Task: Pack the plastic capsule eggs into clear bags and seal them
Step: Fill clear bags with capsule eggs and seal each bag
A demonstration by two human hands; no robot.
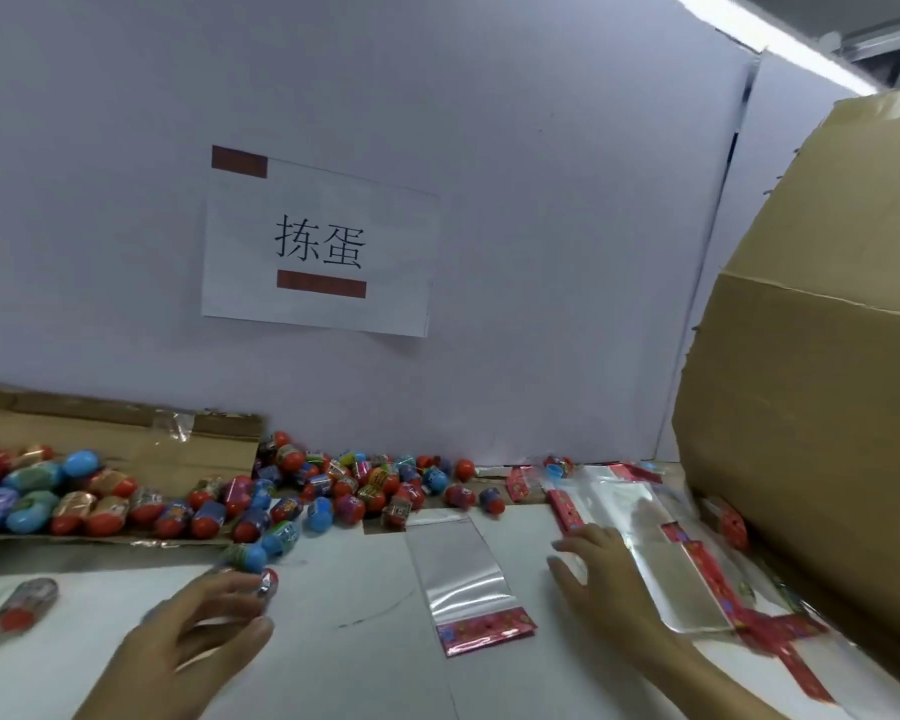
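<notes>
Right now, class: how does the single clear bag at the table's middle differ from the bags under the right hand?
The single clear bag lies alone, flat and untouched; the bags at right overlap in a loose pile, with the right hand resting on them. Both are clear with red patterned strips.

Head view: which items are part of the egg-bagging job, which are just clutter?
Job:
- capsule eggs heaped along the wall
- egg at the left hand fingertips
- single clear bag lying flat
- bag stack under the right hand

Lying about:
- paper sign on the wall
- large cardboard box
- flattened cardboard
</notes>
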